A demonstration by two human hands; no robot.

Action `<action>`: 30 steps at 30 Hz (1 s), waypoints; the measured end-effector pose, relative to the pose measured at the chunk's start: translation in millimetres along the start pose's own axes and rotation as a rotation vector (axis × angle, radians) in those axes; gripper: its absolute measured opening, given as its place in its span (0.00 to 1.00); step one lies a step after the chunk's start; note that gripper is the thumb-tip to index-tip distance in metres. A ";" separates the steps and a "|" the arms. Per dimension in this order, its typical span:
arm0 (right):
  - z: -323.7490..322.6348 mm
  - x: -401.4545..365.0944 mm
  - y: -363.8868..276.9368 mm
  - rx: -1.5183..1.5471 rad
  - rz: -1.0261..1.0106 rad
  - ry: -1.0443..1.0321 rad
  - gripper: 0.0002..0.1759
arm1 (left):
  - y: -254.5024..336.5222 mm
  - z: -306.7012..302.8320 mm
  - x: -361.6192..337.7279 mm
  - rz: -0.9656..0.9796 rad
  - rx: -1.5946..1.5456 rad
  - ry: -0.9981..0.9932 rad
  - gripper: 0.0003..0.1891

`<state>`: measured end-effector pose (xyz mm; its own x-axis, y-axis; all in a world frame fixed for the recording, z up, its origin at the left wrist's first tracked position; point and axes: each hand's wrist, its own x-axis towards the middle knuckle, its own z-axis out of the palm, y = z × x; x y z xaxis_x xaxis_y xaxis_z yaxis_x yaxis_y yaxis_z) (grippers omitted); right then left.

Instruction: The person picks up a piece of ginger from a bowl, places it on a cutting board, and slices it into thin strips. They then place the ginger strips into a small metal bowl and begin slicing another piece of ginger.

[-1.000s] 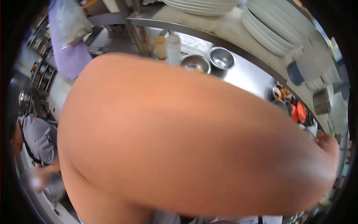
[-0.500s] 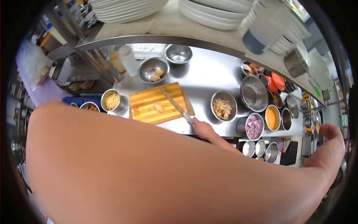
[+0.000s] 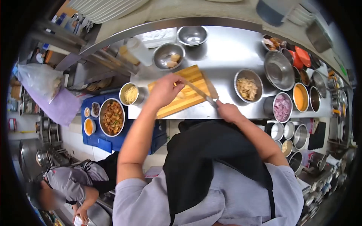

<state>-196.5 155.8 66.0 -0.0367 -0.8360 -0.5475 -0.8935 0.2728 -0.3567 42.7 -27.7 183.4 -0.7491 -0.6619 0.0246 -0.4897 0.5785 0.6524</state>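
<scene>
My right hand is closed around the handle of a knife, and the blade points up and left over a striped wooden cutting board. At the blade's tip, my left hand hovers above the board with thumb and fingers curled together. Whether those fingers pinch the tip or a small piece is not clear. A pale piece of food lies on the board, partly covered by the left hand. Just behind, a steel bowl contains a few pale brown pieces.
Right of the board stand a bowl of pale cut pieces, a pot of chopped red onion and an orange sauce. Shredded yellow food is at left. A shelf edge overhangs the back. Another person works lower left.
My left arm has swung from across the view to the board, its hand now at the knife's tip. The view has tilted down, showing my apron and another person. The right hand keeps the knife.
</scene>
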 end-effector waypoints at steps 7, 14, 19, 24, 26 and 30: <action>-19.9 0.6 -26.6 -0.145 -0.083 0.072 0.22 | -109.5 130.6 -37.0 0.020 0.018 0.455 0.10; -4.7 6.3 -37.8 -0.144 -0.082 -0.010 0.18 | -128.3 154.2 -39.0 0.048 -0.007 0.534 0.08; -2.6 2.3 -45.8 -0.132 -0.121 0.033 0.16 | -139.2 147.6 -34.4 0.037 -0.105 0.412 0.06; -5.6 -2.8 -46.9 -0.125 -0.146 0.047 0.16 | -139.9 145.2 -31.4 0.113 -0.097 0.419 0.07; -9.6 -8.3 -46.6 -0.134 -0.126 0.021 0.15 | -140.3 147.5 -31.7 0.109 -0.117 0.426 0.06; -6.9 -11.3 -43.6 -0.149 -0.111 0.004 0.15 | -142.1 148.2 -28.9 0.159 -0.133 0.458 0.07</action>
<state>-160.1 150.1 93.0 0.0645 -0.8592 -0.5075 -0.9486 0.1051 -0.2984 67.8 -20.1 -22.3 -0.5221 -0.7293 0.4422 -0.3019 0.6429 0.7039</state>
